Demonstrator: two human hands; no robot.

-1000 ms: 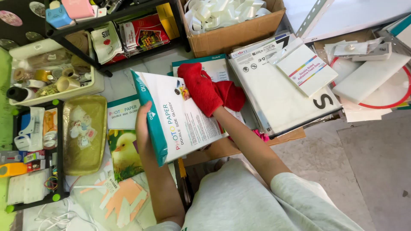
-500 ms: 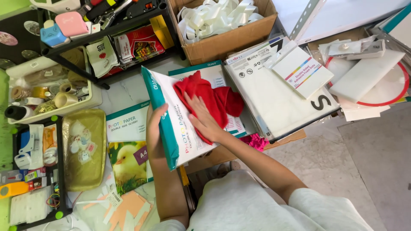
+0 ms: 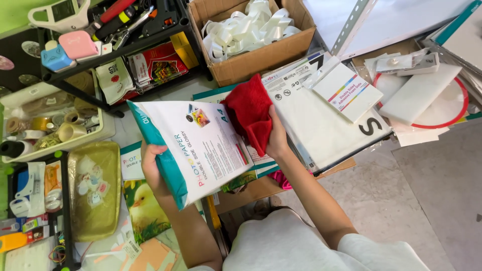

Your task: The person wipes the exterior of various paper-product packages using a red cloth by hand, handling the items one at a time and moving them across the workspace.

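1. The left hand [image 3: 152, 168] reaches up, fingers clamped on the near left edge of the paper pack [image 3: 193, 148].
2. The right hand [image 3: 277, 138] squeezes a red cloth [image 3: 249, 113] against the pack's far right corner.
3. The pack is white with a teal side, tilted, above the messy floor.

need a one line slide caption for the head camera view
Left hand holds a white and teal paper pack while right hand presses a red cloth against it.

Grey concrete floor [image 3: 432, 200], black metal shelf rack [image 3: 115, 50], green wall [image 3: 15, 12], even daylight
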